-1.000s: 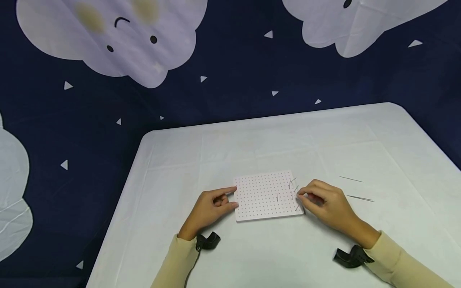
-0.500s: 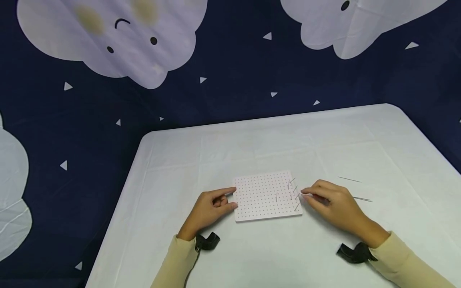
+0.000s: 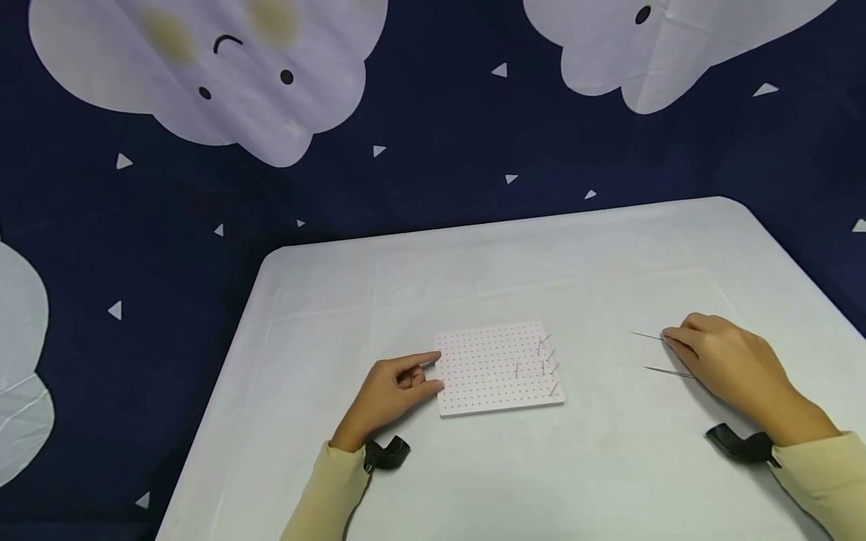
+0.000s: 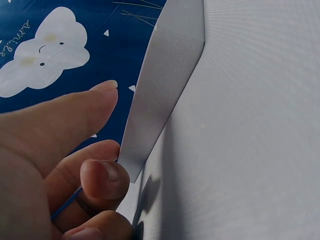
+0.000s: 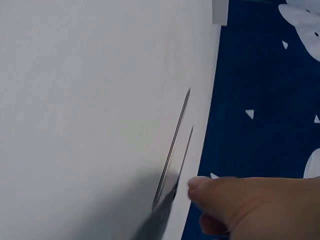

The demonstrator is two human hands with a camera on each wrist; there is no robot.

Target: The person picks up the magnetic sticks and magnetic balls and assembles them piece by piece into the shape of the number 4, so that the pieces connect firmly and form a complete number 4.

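Note:
A white pegboard (image 3: 487, 372) with rows of small holes lies on the table, several thin metal pins (image 3: 517, 370) standing in its right part, some tilted. My left hand (image 3: 389, 394) touches its left edge with index finger and thumb tips, other fingers bent. The left wrist view shows the pegboard (image 4: 167, 65) edge-on beside the left hand (image 4: 85, 165). At the right, my right hand (image 3: 734, 361) hovers over loose pins, fingertips at the end of the farther pin (image 3: 646, 336). In the right wrist view one finger of this hand (image 5: 250, 205) shows beside that pin (image 5: 185, 160).
Two loose pins (image 3: 666, 372) lie close together, nearer to me, partly covered by the right hand. The white table (image 3: 473, 481) ends at a dark blue cloth (image 3: 440, 180) with clouds. Both wrists carry black camera mounts (image 3: 387, 453).
My right hand left the pegboard's right edge, where a pin now stands tilted, and moved right to the loose pins. The left hand stayed at the left edge.

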